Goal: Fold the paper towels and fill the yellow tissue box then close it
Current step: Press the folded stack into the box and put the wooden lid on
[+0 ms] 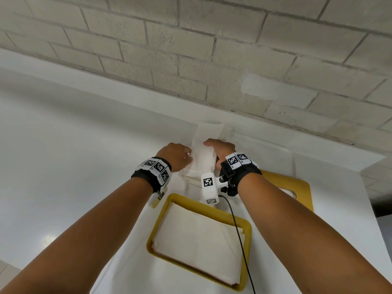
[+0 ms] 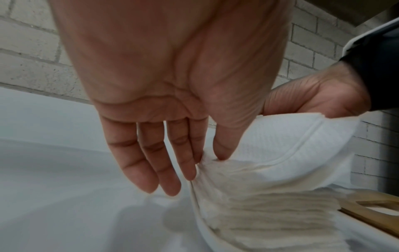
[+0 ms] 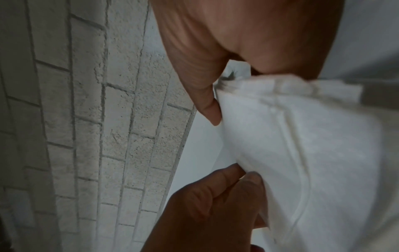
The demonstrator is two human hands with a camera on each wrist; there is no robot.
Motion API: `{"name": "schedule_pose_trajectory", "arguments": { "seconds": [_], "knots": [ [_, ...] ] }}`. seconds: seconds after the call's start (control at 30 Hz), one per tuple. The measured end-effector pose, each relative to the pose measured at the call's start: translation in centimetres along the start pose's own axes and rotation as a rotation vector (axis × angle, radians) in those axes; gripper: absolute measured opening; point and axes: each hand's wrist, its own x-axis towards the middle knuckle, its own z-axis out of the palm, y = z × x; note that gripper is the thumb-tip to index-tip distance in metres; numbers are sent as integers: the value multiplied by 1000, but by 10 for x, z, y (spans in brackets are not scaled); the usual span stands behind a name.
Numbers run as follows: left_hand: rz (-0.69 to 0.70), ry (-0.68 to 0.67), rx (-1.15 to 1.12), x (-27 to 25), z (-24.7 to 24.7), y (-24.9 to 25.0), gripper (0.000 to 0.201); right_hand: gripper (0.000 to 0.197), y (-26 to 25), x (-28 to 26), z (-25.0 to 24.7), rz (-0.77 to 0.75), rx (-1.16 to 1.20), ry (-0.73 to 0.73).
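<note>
A thick stack of folded white paper towels (image 1: 201, 160) is held just above the white table, beyond the box. My left hand (image 1: 187, 155) pinches its left edge between thumb and forefinger (image 2: 210, 159), while the other fingers (image 2: 149, 172) hang straight. My right hand (image 1: 214, 148) grips the right edge, thumb (image 3: 210, 109) on top and fingers hidden under the stack (image 3: 302, 153). The yellow tissue box (image 1: 158, 221) lies open near me, with folded towels (image 1: 201, 240) inside. Its yellow lid (image 1: 305, 187), with a cut-out slot, lies to the right, partly behind my right forearm.
A white sheet (image 1: 265, 153) lies spread on the table under the stack and box. A pale brick wall (image 1: 212, 49) runs along the table's far edge. The table's right edge (image 1: 369, 183) is close to the lid. A black cable (image 1: 241, 240) crosses the box.
</note>
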Motion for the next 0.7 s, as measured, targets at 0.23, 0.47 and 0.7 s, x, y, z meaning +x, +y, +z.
{"name": "schedule_pose_trajectory", "arguments": {
  "seconds": [0.23,0.47,0.7],
  "knots": [
    [9,80,-141,-12,-17,-3,52,43,-16,-37,-7,-216,-2,5],
    [74,275,-728,-67,-63,-2,111,61,-50,-121,-48,-710,-444,-321],
    [303,168,-627,-155,-61,9,86,64,-14,-202,-76,-939,-1091,-584]
  ]
}}
